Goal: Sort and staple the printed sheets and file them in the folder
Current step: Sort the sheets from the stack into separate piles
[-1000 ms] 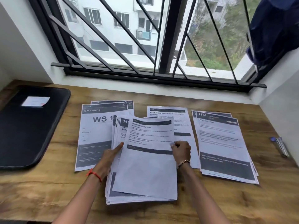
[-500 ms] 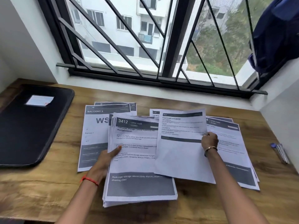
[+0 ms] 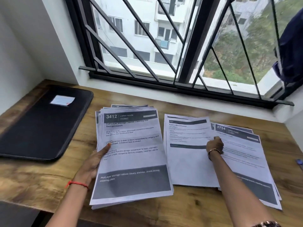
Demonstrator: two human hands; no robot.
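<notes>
My left hand [image 3: 94, 163] grips the left edge of a thick stack of printed sheets [image 3: 132, 154], thumb on the top page headed "3412 LIVING ROOM". To its right, my right hand [image 3: 214, 144] pinches the right edge of a single sheet [image 3: 188, 154] that lies on the middle pile. A third pile headed "2754" [image 3: 246, 158] sits further right, partly under that sheet and my forearm. The black folder [image 3: 41, 125] lies closed at the far left of the wooden desk [image 3: 32, 182]. The pile behind the stack is mostly hidden.
A blue-tipped object [image 3: 299, 162] shows at the desk's right edge. The barred window [image 3: 180, 46] and white sill run along the back. A dark blue cloth [image 3: 291, 46] hangs at the upper right. White walls close in both sides.
My right hand has carried the single sheet off the held stack to the right and lowered it onto the middle pile. The "3412" page is uncovered. The view has shifted left and closer.
</notes>
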